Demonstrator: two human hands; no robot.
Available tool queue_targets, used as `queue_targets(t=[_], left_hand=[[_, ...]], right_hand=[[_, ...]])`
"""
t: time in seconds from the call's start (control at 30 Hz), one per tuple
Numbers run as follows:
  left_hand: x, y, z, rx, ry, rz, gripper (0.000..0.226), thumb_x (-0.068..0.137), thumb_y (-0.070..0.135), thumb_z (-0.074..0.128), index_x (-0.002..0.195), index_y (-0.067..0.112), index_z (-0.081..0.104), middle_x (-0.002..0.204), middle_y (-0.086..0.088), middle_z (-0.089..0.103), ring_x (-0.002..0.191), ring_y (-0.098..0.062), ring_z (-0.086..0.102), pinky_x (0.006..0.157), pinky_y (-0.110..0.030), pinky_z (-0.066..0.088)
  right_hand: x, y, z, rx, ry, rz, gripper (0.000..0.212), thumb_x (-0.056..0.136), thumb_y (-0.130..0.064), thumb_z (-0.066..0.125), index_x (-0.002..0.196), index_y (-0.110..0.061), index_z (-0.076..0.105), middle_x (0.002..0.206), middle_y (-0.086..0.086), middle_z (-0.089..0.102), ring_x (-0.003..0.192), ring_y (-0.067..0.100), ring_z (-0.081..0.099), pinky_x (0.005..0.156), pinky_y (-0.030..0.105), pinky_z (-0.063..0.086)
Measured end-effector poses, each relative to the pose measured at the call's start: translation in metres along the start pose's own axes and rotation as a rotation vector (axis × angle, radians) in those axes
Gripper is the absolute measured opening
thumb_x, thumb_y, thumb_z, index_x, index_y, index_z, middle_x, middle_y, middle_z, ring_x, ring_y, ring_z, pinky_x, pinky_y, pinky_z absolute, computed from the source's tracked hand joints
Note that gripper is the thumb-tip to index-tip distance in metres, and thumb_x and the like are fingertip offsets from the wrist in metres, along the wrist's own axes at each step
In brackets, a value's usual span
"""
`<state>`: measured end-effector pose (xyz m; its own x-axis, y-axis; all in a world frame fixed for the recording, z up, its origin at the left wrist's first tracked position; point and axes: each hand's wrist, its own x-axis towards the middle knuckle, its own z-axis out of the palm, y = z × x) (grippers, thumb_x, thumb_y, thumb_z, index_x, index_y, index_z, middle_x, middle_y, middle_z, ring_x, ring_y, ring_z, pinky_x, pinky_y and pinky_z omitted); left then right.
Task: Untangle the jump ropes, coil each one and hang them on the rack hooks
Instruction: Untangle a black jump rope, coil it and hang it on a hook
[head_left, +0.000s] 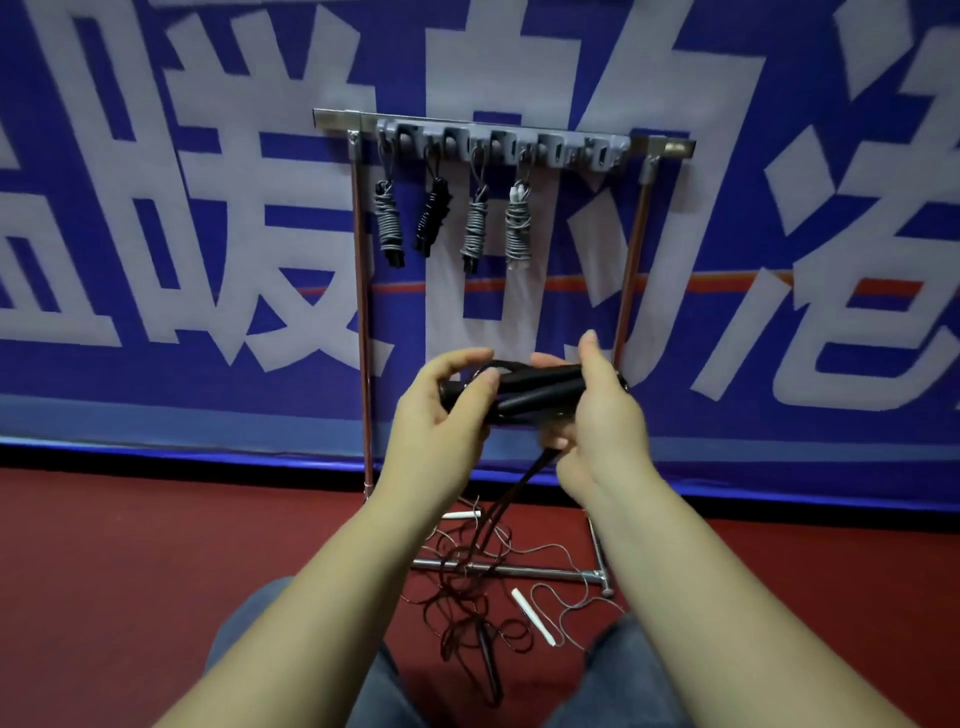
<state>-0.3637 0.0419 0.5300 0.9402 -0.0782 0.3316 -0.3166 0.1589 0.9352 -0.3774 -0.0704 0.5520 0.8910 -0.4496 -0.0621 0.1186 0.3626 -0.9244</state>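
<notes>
I hold a pair of black jump-rope handles (530, 391) side by side at chest height. My left hand (441, 415) grips their left end and my right hand (602, 415) grips the right end. Their dark cord (511, 491) drops from under my right hand to a tangle of ropes (467, 587) on the floor. The grey hook rail (498, 141) tops the rack, and several coiled ropes (475, 228) hang from its left hooks. The hooks at the right end carry nothing.
The rack's metal base bar (524, 571) lies across the red floor under the tangle. Two white handles (535, 618) with a thin grey cord and a black handle (488, 660) lie near my knees. A blue banner (156, 208) covers the wall behind.
</notes>
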Motion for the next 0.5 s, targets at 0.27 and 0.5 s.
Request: queue_targets(t=[0.27, 0.5], left_hand=[[0.003, 0.016, 0.005, 0.209, 0.11, 0.131, 0.011, 0.094, 0.022, 0.051, 0.097, 0.024, 0.062, 0.071, 0.005, 0.059, 0.059, -0.016, 0.058, 0.057, -0.033, 0.05], [0.01, 0.007, -0.012, 0.581, 0.147, 0.116, 0.012, 0.094, 0.025, 0.048, 0.089, 0.024, 0.059, 0.064, 0.008, 0.057, 0.063, -0.007, 0.055, 0.051, -0.021, 0.037]], right_hand=[[-0.019, 0.017, 0.0, -0.276, -0.387, 0.047, 0.063, 0.073, -0.076, 0.03, 0.063, -0.019, 0.055, 0.043, -0.005, 0.021, 0.039, 0.008, 0.017, 0.041, 0.023, 0.013], [-0.029, 0.019, -0.013, -0.971, -0.469, -0.42, 0.039, 0.092, -0.035, 0.052, 0.066, -0.006, 0.051, 0.05, -0.004, 0.033, 0.048, 0.009, 0.03, 0.051, 0.03, 0.026]])
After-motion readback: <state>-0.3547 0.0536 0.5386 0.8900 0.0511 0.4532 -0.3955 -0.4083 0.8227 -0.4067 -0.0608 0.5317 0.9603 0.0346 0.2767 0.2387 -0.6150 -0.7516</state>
